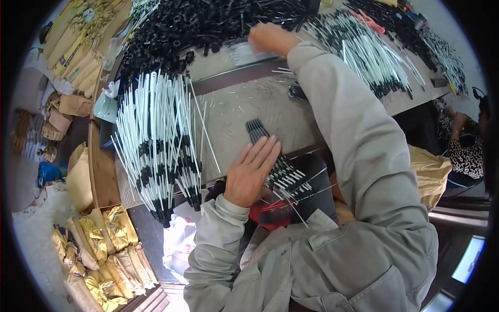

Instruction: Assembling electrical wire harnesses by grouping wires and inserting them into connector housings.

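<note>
mint tub: parked on the left
wrapped bundles: kinda crammed together
white plastic bag: all crumpled up

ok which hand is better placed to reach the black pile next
Likely the right hand: it is up by the clear plastic packet, close to the black pile. The left hand lies across the bundle of rods, farther away.

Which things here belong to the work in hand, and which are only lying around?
In the work, it seems:
bundle of black-and-white rods under the left hand
clear plastic packet beside the right hand
heap of black parts, likely

Apparently lying about:
pale green container
wrapped parcels, lower left
white plastic bag
</note>
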### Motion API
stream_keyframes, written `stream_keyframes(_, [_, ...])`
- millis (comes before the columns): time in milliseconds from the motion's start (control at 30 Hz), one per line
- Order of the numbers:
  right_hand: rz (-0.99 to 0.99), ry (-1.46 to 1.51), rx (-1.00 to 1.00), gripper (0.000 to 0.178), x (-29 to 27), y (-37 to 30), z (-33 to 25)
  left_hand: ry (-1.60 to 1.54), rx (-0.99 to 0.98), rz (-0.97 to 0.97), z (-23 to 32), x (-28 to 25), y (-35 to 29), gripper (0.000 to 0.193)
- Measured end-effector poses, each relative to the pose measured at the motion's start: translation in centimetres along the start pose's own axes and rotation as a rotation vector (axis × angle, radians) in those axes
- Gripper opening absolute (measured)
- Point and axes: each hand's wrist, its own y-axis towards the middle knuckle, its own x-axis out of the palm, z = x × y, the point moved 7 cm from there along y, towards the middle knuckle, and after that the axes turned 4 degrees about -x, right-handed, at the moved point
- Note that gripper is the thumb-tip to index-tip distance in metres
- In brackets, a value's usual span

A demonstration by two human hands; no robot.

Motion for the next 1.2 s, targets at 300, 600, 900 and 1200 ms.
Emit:
stream_keyframes(300, [-0.034, -0.073, -0.104, 0.011, -0.1, 0.4, 0.1, -0.039, 0.016, -0.037, -0.3, -0.2, -0.1, 0.098])
stream_keyframes(600, [0.135, 0.402, -0.205, 0.007, -5.5, -10.9, -7.8, 0.015, 0.094, 0.029, -0.5, 0.3, -0.1, 0.101])
stream_keyframes(900, [0.052, 0.268, -0.114, 0.013, -3.1, -18.5, -8.9, 0.02, 0.121, -0.068, -0.2, 0.8, 0.5, 0.085])
stream_keyframes(1200, [0.057, 0.158, -0.101, 0.015, -3.2, -18.5, -9.1, 0.054, 0.087, -0.064, -0.1, 0.9, 0.6, 0.083])
